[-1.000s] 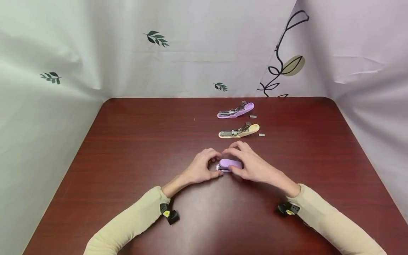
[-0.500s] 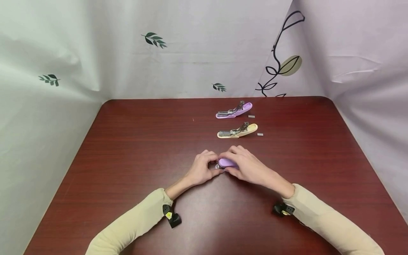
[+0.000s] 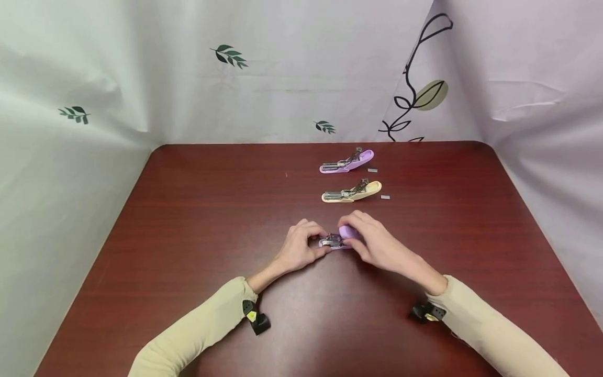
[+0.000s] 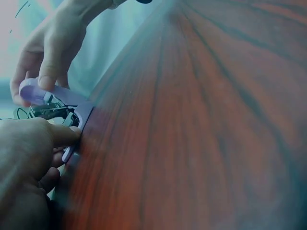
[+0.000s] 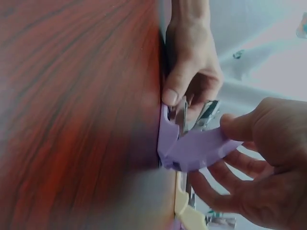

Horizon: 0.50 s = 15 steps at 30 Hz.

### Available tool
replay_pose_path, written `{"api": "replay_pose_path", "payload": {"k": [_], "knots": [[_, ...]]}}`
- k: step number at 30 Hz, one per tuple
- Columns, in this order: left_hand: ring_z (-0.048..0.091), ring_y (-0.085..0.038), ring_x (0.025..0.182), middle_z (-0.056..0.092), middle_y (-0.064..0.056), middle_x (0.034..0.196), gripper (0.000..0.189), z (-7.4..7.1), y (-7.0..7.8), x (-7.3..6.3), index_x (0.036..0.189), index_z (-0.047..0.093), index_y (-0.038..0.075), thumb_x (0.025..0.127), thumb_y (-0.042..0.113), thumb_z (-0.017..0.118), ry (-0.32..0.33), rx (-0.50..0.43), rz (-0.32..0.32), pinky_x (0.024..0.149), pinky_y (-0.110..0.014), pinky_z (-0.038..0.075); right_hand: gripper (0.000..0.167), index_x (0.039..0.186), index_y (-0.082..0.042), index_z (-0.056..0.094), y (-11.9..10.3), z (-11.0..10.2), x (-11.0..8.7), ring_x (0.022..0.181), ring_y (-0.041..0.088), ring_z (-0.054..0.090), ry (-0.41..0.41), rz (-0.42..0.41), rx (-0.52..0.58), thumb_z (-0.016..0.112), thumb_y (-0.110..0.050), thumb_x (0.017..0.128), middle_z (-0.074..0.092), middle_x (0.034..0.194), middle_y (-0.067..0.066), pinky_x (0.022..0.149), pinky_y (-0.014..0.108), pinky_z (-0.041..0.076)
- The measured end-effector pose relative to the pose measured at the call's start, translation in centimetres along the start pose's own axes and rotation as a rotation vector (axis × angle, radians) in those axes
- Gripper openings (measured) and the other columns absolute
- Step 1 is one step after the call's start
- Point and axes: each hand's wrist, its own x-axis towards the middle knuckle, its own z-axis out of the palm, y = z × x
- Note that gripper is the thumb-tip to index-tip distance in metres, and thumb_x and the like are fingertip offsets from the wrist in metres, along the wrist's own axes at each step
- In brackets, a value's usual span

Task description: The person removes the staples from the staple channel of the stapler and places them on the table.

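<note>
A purple stapler lies on the table between the two hands, its top cover swung up. Metal parts of its inside show in the head view. The left hand pinches the front end of the stapler's base between thumb and fingers. With thumb and fingers on the raised cover, the right hand holds it up at an angle from the base. In the left wrist view the metal magazine sits between cover and base, partly hidden by the left hand.
Beyond the hands lies an opened cream stapler, and behind it an opened purple stapler. A small grey strip of staples is beside the cream one, another strip beside the far purple one. A patterned cloth hangs behind the table.
The right hand has moved back and up with the stapler's cover, which was down and now stands raised, baring the metal inside. The left hand has stayed at the front end.
</note>
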Motion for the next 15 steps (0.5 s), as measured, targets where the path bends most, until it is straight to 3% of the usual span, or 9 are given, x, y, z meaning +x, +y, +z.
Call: {"api": "replay_pose_path", "payload": {"k": [9,15], "knots": [[0.049,-0.011,0.074,0.067,0.006,0.082,0.02,0.0,0.0,-0.1,0.085,0.076,0.013,0.07,0.011,0.09,-0.007,-0.003,-0.009,0.066,-0.024,0.04,0.036,0.106,0.001,0.058,1.3,-0.8,-1.7,0.088,0.017,0.064,0.075,0.049,0.13,0.077,0.013,0.078,0.058,0.095,0.001,0.077,0.037,0.056],[0.048,-0.01,0.074,0.067,0.006,0.083,0.019,-0.1,0.2,0.1,0.086,0.076,0.013,0.072,0.011,0.088,-0.024,-0.011,-0.027,0.066,-0.024,0.04,0.037,0.109,-0.001,0.057,2.0,-0.9,-2.9,0.086,0.021,0.068,0.123,0.102,0.19,0.075,0.013,0.08,0.067,0.098,0.004,0.078,0.03,0.056]]}}
